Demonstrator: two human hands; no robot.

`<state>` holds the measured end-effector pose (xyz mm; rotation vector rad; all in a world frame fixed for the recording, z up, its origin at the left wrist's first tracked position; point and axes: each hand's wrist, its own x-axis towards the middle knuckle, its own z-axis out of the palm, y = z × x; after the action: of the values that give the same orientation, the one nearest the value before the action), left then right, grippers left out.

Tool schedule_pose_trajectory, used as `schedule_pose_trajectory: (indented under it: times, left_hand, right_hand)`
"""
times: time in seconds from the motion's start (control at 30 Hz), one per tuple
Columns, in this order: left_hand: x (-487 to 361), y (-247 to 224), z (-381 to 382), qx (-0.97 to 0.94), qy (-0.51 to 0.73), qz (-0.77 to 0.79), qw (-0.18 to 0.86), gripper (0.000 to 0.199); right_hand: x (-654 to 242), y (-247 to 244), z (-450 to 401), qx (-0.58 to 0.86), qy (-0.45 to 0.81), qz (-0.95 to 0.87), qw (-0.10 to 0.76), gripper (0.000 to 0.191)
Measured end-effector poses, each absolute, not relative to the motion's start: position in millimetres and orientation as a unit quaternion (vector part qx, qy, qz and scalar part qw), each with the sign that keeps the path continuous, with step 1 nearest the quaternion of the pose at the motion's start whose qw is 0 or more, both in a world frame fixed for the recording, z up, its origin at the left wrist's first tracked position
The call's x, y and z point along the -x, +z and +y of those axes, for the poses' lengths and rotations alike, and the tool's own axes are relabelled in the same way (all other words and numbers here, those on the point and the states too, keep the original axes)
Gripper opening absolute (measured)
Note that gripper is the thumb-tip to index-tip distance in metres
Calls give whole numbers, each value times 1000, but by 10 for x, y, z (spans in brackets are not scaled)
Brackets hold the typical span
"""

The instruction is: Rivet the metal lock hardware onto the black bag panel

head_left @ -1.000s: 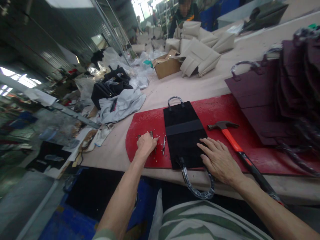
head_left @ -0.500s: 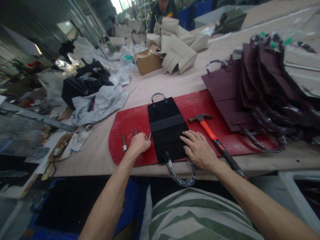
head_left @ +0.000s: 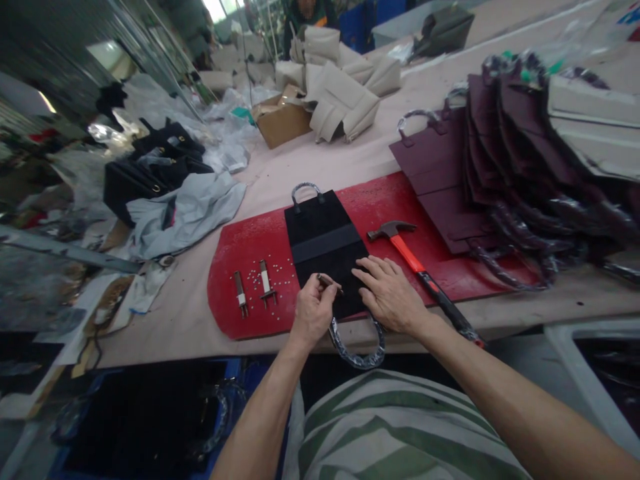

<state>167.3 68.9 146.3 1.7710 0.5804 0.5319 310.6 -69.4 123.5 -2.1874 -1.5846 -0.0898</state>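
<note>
A black bag panel (head_left: 327,230) with two plastic-wrapped handles lies on the red board (head_left: 225,267). My left hand (head_left: 315,308) pinches a small metal tool (head_left: 330,283) above the panel's lower left part. Spread flat, my right hand (head_left: 389,293) rests on the panel's lower right edge. Two pronged metal tools, one (head_left: 240,293) at the left and another (head_left: 265,283) beside it, lie on the board among scattered small pale bits. To the right of the panel is a claw hammer (head_left: 411,256) with an orange and black handle.
Maroon bag panels (head_left: 440,180) are piled at the right. Beige pieces (head_left: 345,100) and a cardboard box (head_left: 283,123) stand at the back. Black bags (head_left: 150,167) and a grey cloth (head_left: 187,210) lie at the left. A person (head_left: 305,17) is at the far side.
My left hand has moved right from the scattered bits to over the black panel, with the small tool in it. My right hand stays on the panel. The view has shifted slightly.
</note>
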Motion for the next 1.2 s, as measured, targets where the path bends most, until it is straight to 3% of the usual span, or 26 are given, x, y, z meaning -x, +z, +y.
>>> schedule_pose_trajectory:
  times: [0.4,0.6,0.97,1.2]
  left_hand:
    - [-1617,1365,670,-821,227,213,479,9]
    - [-1604,1230,581,-857,322,167,365,12]
    - [-1621,1277,614,-840,301,188,412,10]
    - [-1634,1264,574,-876,284,175,347,12]
  right_hand:
    - [-3098,1254,-702,792,-17,-567,226,43]
    - [-3103,1234,-710,789,-29,-566,237,42]
    - [-3105,1208,-717,787,-38,-566,243,40]
    - [-3115,1296,-725,787,-21,-561,256,37]
